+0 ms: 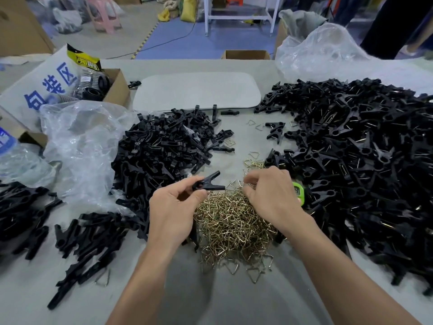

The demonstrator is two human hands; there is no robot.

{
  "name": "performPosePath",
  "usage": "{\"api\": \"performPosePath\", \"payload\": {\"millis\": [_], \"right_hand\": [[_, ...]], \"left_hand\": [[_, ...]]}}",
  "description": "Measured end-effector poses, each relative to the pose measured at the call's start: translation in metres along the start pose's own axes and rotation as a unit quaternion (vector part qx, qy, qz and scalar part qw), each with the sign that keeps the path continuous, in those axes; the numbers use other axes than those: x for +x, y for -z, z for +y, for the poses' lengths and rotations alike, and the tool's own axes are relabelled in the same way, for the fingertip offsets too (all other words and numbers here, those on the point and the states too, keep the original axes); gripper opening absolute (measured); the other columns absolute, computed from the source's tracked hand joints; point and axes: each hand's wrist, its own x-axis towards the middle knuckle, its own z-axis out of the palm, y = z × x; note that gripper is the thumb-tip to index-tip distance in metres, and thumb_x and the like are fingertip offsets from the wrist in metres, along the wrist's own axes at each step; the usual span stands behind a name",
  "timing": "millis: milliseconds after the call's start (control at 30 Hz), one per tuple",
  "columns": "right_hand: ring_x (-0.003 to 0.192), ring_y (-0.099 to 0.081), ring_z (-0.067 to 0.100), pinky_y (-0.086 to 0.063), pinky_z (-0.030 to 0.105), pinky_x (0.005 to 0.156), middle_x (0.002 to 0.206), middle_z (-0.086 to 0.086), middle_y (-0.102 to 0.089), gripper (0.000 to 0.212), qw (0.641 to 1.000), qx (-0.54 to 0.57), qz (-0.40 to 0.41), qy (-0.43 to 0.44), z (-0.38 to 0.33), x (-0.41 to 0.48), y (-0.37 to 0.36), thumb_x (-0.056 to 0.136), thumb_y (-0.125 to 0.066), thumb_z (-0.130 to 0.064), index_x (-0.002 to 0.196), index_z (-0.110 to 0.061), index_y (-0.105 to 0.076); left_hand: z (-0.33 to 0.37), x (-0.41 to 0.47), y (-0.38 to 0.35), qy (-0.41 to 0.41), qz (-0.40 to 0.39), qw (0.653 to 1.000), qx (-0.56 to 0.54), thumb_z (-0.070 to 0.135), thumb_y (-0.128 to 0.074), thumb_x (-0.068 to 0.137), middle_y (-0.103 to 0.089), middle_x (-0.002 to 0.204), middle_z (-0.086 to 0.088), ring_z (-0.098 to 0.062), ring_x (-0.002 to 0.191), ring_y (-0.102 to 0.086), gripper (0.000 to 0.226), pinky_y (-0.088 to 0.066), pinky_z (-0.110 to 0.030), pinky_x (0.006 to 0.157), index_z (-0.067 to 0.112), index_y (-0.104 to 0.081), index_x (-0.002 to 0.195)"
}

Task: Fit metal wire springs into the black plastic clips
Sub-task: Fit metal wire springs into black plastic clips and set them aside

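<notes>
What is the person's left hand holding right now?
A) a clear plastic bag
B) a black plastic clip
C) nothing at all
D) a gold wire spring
B: the left hand pinches a single black clip between thumb and fingers, at the far edge of the pile of wire springs.

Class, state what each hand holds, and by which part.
Left hand pinches a black clip at its joined end, forked arms free. Right hand curls over the spring pile; a hold cannot be told.
</notes>
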Motion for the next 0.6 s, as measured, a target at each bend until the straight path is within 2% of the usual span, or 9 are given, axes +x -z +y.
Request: {"api": "performPosePath", "payload": {"millis": [100, 200, 267, 333, 367, 400, 467, 533, 600], "right_hand": [[0.106, -0.051, 0.018, -0.029, 0.038, 0.100, 0.108, -0.004, -0.074, 0.020, 0.998, -0.040, -0.032, 0.034, -0.004, 0.003, -0.008, 0.096, -0.066, -0.037, 0.111, -0.029, -0.076], [0.106, -0.056, 0.018, -0.032, 0.038, 0.101, 0.103, -0.004, -0.075, 0.017, 0.996, -0.067, -0.037, 0.036, -0.009, 0.007, -0.012, 0.096, -0.062, -0.027, 0.102, -0.029, -0.079], [0.099, -0.061, 0.019, -0.038, 0.039, 0.103, 0.092, -0.004, -0.076, 0.018, 0.998, -0.054, -0.028, 0.029, -0.010, 0.009, -0.011, 0.095, -0.063, -0.022, 0.089, -0.027, -0.079], [0.087, -0.066, 0.019, -0.046, 0.038, 0.101, 0.082, -0.004, -0.077, 0.018, 1.000, -0.005, -0.016, 0.021, -0.008, 0.010, -0.008, 0.092, -0.067, -0.019, 0.082, -0.023, -0.081], [0.081, -0.067, 0.015, -0.050, 0.033, 0.096, 0.079, -0.004, -0.077, 0.016, 0.999, 0.043, -0.015, 0.005, -0.007, 0.009, -0.006, 0.091, -0.070, -0.018, 0.081, -0.022, -0.082], [0.071, -0.067, 0.008, -0.053, 0.023, 0.084, 0.077, -0.006, -0.078, 0.013, 0.994, 0.104, -0.017, -0.020, -0.006, 0.009, -0.003, 0.089, -0.073, -0.018, 0.082, -0.022, -0.083], [0.056, -0.063, -0.002, -0.045, 0.009, 0.055, 0.069, -0.015, -0.075, 0.009, 0.969, 0.232, -0.014, -0.085, -0.004, 0.008, 0.001, 0.086, -0.080, -0.020, 0.083, -0.027, -0.084], [0.054, -0.060, 0.000, -0.045, 0.011, 0.055, 0.065, -0.012, -0.074, 0.013, 0.918, 0.371, -0.022, -0.140, -0.001, 0.006, 0.005, 0.083, -0.083, -0.015, 0.081, -0.028, -0.085], [0.060, -0.066, 0.011, -0.055, 0.019, 0.060, 0.072, 0.008, -0.076, 0.015, 0.845, 0.510, -0.049, -0.151, -0.001, 0.001, 0.008, 0.083, -0.083, -0.004, 0.082, -0.019, -0.085]], "left_hand": [[0.001, 0.001, -0.001, 0.003, 0.000, 1.000, 0.000, 0.024, -0.086, 0.082, -0.078, 0.079, 0.012, -0.004, 0.068, -0.065, 0.037, -0.049, -0.009, 0.065, 0.057, -0.077, 0.096], [0.003, 0.000, -0.002, -0.003, -0.006, 1.000, -0.003, 0.023, -0.086, 0.082, -0.078, 0.079, 0.013, -0.004, 0.067, -0.064, 0.037, -0.049, -0.010, 0.065, 0.057, -0.078, 0.094], [0.004, 0.000, -0.001, -0.007, -0.006, 1.000, 0.001, 0.024, -0.086, 0.082, -0.078, 0.079, 0.012, -0.011, 0.066, -0.066, 0.037, -0.049, -0.012, 0.064, 0.057, -0.078, 0.095], [0.005, 0.000, 0.001, -0.010, -0.005, 1.000, 0.007, 0.024, -0.086, 0.082, -0.078, 0.080, 0.013, -0.016, 0.073, -0.070, 0.037, -0.051, -0.013, 0.066, 0.057, -0.078, 0.095], [0.005, 0.000, 0.002, -0.011, -0.004, 1.000, 0.007, 0.023, -0.086, 0.082, -0.078, 0.080, 0.016, -0.014, 0.075, -0.071, 0.038, -0.052, -0.010, 0.067, 0.058, -0.077, 0.095], [0.005, 0.000, 0.003, -0.011, -0.004, 1.000, 0.006, 0.022, -0.085, 0.082, -0.078, 0.080, 0.017, -0.012, 0.074, -0.071, 0.040, -0.050, -0.008, 0.066, 0.059, -0.077, 0.094], [0.005, 0.000, 0.005, -0.009, -0.006, 1.000, 0.005, 0.022, -0.085, 0.083, -0.077, 0.078, 0.018, -0.006, 0.065, -0.067, 0.040, -0.048, -0.007, 0.064, 0.059, -0.077, 0.095], [0.004, -0.001, 0.004, -0.006, -0.010, 1.000, 0.006, 0.022, -0.086, 0.083, -0.076, 0.075, 0.018, 0.000, 0.057, -0.057, 0.039, -0.045, -0.008, 0.059, 0.057, -0.077, 0.096], [0.005, -0.002, 0.002, -0.008, -0.014, 1.000, 0.004, 0.019, -0.086, 0.082, -0.073, 0.069, 0.020, 0.004, 0.051, -0.050, 0.040, -0.041, -0.007, 0.056, 0.056, -0.078, 0.095]]}}
